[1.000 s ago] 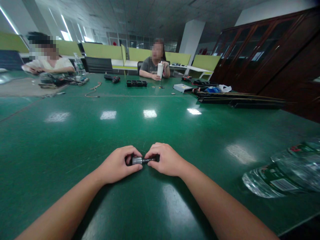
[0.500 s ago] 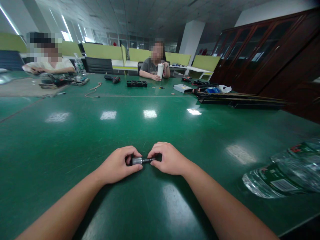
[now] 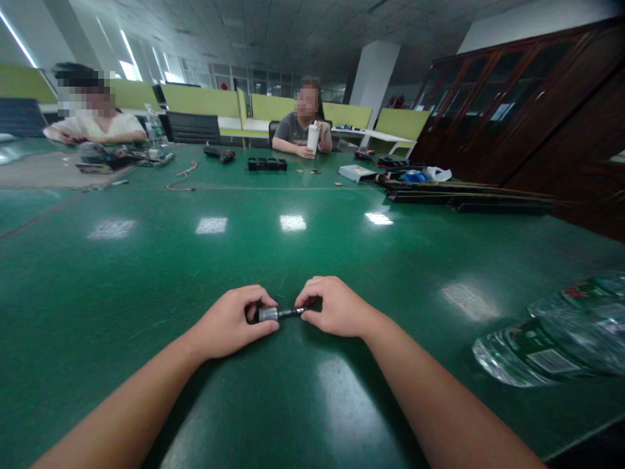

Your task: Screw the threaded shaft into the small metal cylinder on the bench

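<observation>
Just above the green table point(image 3: 273, 244), my left hand point(image 3: 234, 322) is closed around a short silver metal cylinder point(image 3: 268, 314), thumb and fingers on either side of it. From the cylinder's right end a thin dark rod point(image 3: 289, 312) with bright bands runs toward my right hand point(image 3: 338, 307). The thumb and fingertips of that hand pinch the rod's far end, and its tip is hidden by them. The two parts lie in one line, nearly level. What kind of tool or part this is, I cannot make out.
Clear plastic bottles point(image 3: 551, 345) lie at the right. Across the table sit a person with a white cup point(image 3: 313, 138) and another person point(image 3: 105, 124) at the left. Dark long panels point(image 3: 469, 195), a black block point(image 3: 267, 163) and a power drill point(image 3: 219, 154) lie along the far side.
My right hand has shifted slightly to the right, and more of the dark rod shows between the hands. My left hand and the cylinder have stayed in place.
</observation>
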{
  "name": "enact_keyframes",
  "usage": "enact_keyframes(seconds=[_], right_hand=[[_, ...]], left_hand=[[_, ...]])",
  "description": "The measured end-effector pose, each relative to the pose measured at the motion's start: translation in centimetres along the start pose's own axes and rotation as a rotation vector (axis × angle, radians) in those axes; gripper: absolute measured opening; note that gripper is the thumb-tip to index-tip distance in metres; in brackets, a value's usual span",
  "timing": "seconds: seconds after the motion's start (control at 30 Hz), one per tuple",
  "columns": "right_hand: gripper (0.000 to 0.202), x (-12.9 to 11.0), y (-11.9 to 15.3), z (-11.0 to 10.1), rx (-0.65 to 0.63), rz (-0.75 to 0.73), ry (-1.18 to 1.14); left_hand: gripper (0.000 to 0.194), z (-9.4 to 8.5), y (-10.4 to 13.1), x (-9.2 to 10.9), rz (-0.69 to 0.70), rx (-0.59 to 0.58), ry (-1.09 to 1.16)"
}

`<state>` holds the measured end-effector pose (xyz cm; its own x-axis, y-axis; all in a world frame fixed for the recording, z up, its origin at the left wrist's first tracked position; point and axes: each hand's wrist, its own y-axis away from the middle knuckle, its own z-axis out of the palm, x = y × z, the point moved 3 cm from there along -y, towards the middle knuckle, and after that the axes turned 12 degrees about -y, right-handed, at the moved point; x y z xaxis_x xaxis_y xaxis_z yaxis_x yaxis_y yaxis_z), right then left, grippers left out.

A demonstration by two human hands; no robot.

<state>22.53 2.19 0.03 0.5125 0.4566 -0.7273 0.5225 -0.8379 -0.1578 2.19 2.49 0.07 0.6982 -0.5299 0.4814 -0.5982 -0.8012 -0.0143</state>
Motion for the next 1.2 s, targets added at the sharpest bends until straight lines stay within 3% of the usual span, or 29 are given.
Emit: enact_keyframes(seconds=[0.5,0.83,0.97,1.2], right_hand=[[0.017,0.9,0.4,-1.6,0.009,0.1,-0.005],[0.015,0.1,0.0,0.0,-0.003,0.04,-0.119],[0.018,-0.5,-0.4,1.1,0.071,0.02,-0.166],[0.013,-0.8,-0.6,1.8,0.075,-0.036,-0.114]], left_hand=[[0.024,-0.2,0.0,0.2,-0.015,0.001,-0.013],[0.023,-0.2,0.1,0.0,-0.004,0.01,-0.017],[0.026,0.0,0.1,-0.3,-0.008,0.026,-0.011],[0.03,-0.1,0.2,-0.1,0.01,0.05,-0.013]])
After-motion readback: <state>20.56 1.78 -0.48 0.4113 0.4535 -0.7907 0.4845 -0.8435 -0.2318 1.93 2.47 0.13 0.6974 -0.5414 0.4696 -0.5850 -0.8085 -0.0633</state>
